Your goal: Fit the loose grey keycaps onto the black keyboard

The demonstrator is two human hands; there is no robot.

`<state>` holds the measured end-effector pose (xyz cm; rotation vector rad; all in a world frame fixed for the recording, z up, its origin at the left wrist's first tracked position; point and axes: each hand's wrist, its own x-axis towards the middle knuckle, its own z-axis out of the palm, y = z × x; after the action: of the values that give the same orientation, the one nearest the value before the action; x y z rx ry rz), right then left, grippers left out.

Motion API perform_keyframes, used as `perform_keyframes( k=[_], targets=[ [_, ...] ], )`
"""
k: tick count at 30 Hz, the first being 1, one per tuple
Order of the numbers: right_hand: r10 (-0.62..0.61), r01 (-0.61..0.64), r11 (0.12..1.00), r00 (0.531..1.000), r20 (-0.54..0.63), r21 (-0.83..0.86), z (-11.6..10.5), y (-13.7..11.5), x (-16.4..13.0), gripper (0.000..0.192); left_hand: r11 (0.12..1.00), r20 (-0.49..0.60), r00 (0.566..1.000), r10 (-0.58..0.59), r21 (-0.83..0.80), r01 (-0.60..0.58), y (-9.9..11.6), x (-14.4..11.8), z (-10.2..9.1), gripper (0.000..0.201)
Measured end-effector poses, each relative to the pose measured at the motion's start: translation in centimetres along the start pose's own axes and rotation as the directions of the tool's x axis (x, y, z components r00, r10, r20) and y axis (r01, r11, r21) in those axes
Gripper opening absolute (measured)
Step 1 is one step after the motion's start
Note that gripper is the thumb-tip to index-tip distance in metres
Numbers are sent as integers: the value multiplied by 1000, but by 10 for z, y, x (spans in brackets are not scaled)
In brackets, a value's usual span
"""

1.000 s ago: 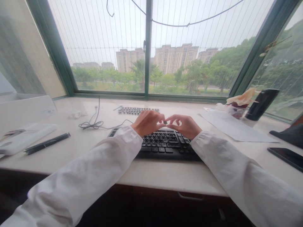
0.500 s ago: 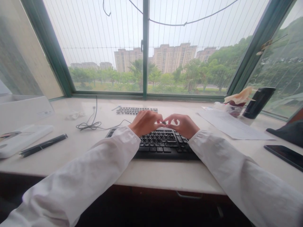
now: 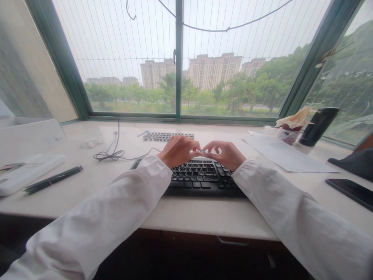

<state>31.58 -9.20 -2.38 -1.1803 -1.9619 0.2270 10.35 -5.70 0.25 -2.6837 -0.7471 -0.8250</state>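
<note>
almost nothing is shifting since half a second ago: both hands are staying over the black keyboard [image 3: 201, 175], fingertips meeting at the same spot, and the camera is holding level.

in the head view, the left hand [image 3: 178, 151] and the right hand [image 3: 225, 154] are pinching a small dark piece, probably a keycap [image 3: 202, 151], between thumb and fingertips just above the keyboard's top rows. each grip is narrow and closed on that piece. white sleeves are lying across the front of the bench [image 3: 186, 214].

judging from this, the piece is small and shared between two grips, so it could be slipping out and dropping among the keys or rolling toward the loose keycap strip [image 3: 168, 136] behind; a twist from either hand would be causing that.

for room, the bench edge is running near the forearms. to the left a coiled cable [image 3: 112, 154] and a pen [image 3: 53, 179] are lying well apart; to the right a sheet of paper [image 3: 287, 157], a black flask [image 3: 318, 126] and a phone [image 3: 351, 191] are sitting near the right elbow's sweep.
</note>
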Motion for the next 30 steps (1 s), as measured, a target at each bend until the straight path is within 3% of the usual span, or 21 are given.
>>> perform_keyframes(
  k=[10, 15, 22, 26, 30],
  targets=[
    [-5, 6, 1000, 999, 42, -19, 0, -5, 0, 31, 945, 17, 997, -69, -319, 71, -2, 0, 1, 17],
    [-3, 5, 1000, 996, 86, -26, 2, -5, -1, 30, 890, 151, 988, -27, -447, 92, -5, 3, -5, 20],
    [-60, 53, 998, 980, 189, 43, 6, 0, -2, 31, 835, 447, 893, -60, -468, 290, -9, 5, -15, 37],
    [-104, 90, 994, 958, 267, 63, 7, -2, -2, 31, 827, 553, 831, -56, -440, 349, -12, 5, -16, 39],
    [-67, 58, 997, 966, 251, 43, 4, -7, -2, 34, 838, 620, 784, -39, -407, 363, -14, 4, -13, 40]
  ],
)
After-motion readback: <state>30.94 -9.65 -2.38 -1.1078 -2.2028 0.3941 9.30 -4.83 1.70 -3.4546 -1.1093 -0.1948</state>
